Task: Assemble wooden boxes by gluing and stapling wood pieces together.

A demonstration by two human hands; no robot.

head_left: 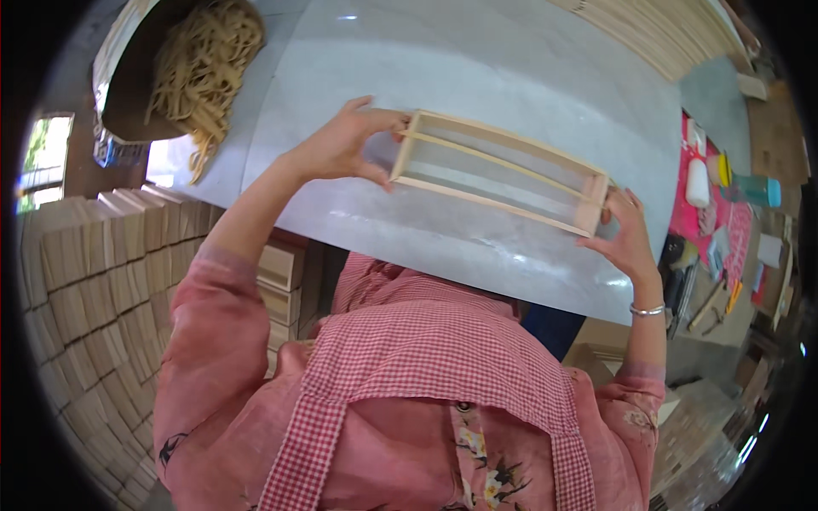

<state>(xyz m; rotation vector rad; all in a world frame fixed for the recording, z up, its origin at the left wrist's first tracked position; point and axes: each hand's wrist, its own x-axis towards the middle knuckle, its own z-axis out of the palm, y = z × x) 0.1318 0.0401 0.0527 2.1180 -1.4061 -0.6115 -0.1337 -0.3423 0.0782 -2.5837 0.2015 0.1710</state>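
A shallow, open rectangular frame (511,141) of pale wood lies lengthwise over the grey tabletop, tilted down toward the right. My left hand (345,143) grips its left end, thumb at the near corner and fingers at the far corner. At the other end my right hand (629,228) closes round the short side, its fingers partly hidden by the wood. A tan rubber band (503,166) runs along the frame's length, stretched from one end to the other.
A container (123,94) at the far left spills tan rubber bands (213,60) onto the table (341,213). Stacked wooden pieces (94,247) fill the left side. More pale wood strips (656,34) lie far right, with a white bottle (698,183) and a teal-lidded jar (758,191) below.
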